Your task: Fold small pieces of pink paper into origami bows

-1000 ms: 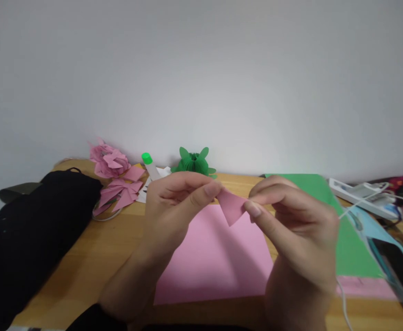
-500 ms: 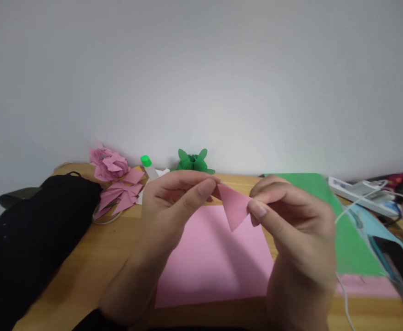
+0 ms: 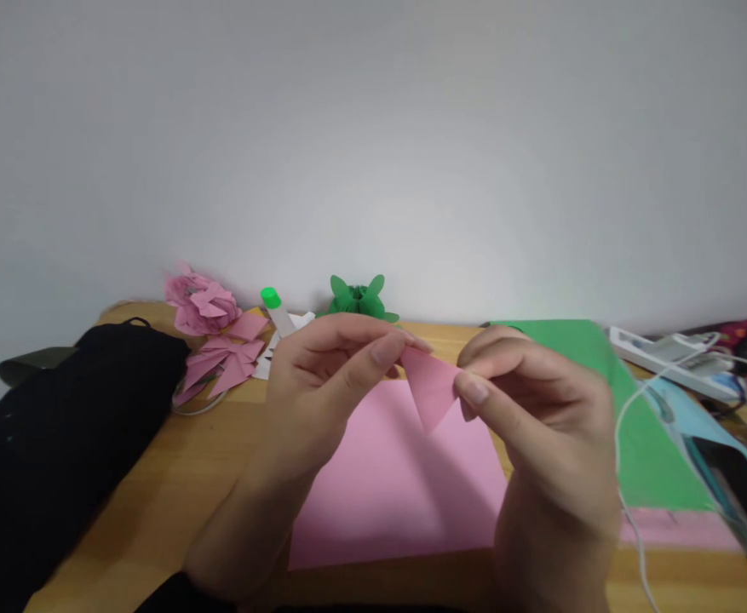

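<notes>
Between my hands hangs a small folded piece of pink paper (image 3: 429,390), triangular with one point downward. My left hand (image 3: 328,383) pinches its upper left corner between thumb and fingers. At its right corner, my right hand (image 3: 539,409) grips it with thumb and forefinger; the other fingers curl behind. A large pink sheet (image 3: 392,485) lies flat on the wooden table (image 3: 149,485) below, with shadows of the hands across it.
Pink paper pieces (image 3: 223,366) and a crumpled pink bundle (image 3: 202,302) lie at the back left, beside a green-capped glue stick (image 3: 272,300). A green paper figure (image 3: 357,298) stands by the wall. Black cloth (image 3: 85,434) is left; green sheet (image 3: 654,460), power strip (image 3: 673,362), cable and phone (image 3: 737,481) are right.
My right hand has shifted slightly left, and the folded paper has moved a little left with it. My left fingers reach further along its top edge. The white cable has shifted slightly.
</notes>
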Demonstrator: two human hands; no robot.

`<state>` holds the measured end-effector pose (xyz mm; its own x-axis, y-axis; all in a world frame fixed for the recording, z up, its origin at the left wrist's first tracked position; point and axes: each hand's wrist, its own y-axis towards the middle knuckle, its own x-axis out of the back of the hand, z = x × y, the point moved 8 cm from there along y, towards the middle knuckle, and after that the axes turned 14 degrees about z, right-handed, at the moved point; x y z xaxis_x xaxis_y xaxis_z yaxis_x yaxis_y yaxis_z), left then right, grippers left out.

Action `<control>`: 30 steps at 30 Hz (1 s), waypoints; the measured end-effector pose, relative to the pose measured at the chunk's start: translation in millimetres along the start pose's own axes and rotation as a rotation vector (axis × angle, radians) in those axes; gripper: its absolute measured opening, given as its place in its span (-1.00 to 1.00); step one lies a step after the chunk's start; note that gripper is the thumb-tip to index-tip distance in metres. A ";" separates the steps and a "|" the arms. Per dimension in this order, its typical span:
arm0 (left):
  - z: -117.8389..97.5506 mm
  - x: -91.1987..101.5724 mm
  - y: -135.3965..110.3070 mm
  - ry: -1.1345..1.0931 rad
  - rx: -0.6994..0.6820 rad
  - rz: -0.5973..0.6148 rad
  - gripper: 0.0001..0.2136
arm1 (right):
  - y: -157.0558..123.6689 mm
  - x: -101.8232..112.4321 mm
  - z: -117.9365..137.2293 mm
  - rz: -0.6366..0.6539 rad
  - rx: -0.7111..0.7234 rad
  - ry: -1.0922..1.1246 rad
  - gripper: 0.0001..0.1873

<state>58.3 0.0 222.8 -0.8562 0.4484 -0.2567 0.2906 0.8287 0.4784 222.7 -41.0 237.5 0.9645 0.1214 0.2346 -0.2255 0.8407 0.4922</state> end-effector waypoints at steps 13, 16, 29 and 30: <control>6.7 -3.9 -4.8 -0.056 0.019 -0.043 -0.92 | -1.0 -1.3 6.0 -0.016 0.022 -0.072 -0.82; 7.1 -3.1 -5.4 -0.085 -0.002 -0.077 -0.92 | -1.6 -2.2 7.1 -0.018 0.027 -0.086 -0.82; 6.1 4.3 -9.8 0.046 0.016 -0.173 -0.90 | 0.2 -3.1 12.6 -0.042 0.064 -0.176 -0.82; 5.7 5.1 -9.3 0.046 0.016 -0.175 -0.89 | -0.1 -2.6 12.4 -0.049 0.064 -0.169 -0.82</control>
<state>53.7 -3.4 212.3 -0.9129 0.2813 -0.2959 0.1419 0.8982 0.4160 218.4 -47.9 247.2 0.9389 -0.0135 0.3441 -0.1926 0.8078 0.5572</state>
